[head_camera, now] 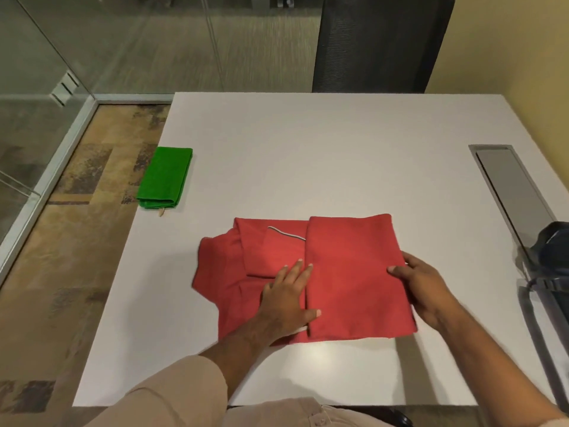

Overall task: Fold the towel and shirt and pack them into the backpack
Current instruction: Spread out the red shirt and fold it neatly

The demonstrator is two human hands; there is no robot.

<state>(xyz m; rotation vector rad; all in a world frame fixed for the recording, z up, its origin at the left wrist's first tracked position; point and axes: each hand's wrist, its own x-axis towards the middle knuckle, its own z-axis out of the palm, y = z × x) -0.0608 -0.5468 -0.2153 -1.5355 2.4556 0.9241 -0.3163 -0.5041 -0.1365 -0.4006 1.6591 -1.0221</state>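
Red shirt lies partly folded on the white table, directly under both hands. Left hand lies flat on the middle of it, fingers straight and together, pressing the cloth down, thumb out along the edge of the folded-over panel. Right hand is at the shirt's right edge, fingers curled over the top of the folded panel, thumb side hidden by the cloth, so it grips that edge. Collar end with a striped trim pokes out just beyond the left hand's fingertips.

Green towel already folded, well off to the left of the left hand, at the table's left edge, slightly overhanging.

Backpack, dark, only partly in view, right of the right hand at the table's right side, strap trailing toward the near edge. Grey cable-tray lid set in the table just beyond it. Black mesh chair stands at the far side, past both hands. Glass partition off left.
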